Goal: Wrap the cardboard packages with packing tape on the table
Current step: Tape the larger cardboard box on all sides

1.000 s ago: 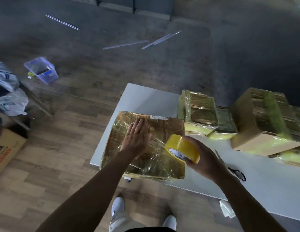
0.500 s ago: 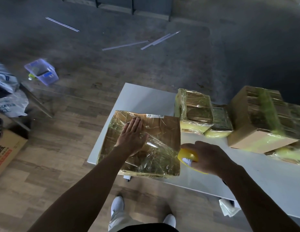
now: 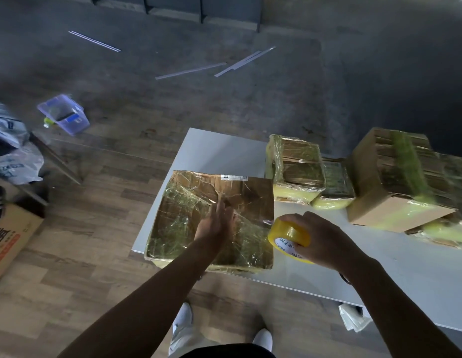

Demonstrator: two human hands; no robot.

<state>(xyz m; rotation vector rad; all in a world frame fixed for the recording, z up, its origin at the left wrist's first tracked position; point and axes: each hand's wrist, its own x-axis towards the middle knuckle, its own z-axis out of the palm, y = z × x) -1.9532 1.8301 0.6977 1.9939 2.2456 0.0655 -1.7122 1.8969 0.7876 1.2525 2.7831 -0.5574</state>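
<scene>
The right hand [image 3: 325,239] is now holding the yellow packing tape roll [image 3: 289,235] up just beside the right edge of the flat cardboard package [image 3: 212,200], fingers curled round it. Half a second ago it was lower against that same edge, and a second ago above the package's near right corner. A glossy strip seems to be running from the roll back onto the package top, so another pass of tape is probably being laid. The left hand [image 3: 215,223], which was lying palm-flat on the package, is now turned more edge-on with fingers straight, touching the top and gripping nothing. It is blurred, likely smoothing the strip.

The package is lying on the table [image 3: 224,151], its near edge right at the table's near edge and its near left corner looking to stick out slightly, so a hard sideways pull could be shifting it off. Beyond the package bare table is showing. To its right, past the roll, there is open surface for swinging the roll. Far right of the package, a small wrapped package [image 3: 294,169] and a bigger taped box [image 3: 395,182] are standing well apart from the hands.
</scene>
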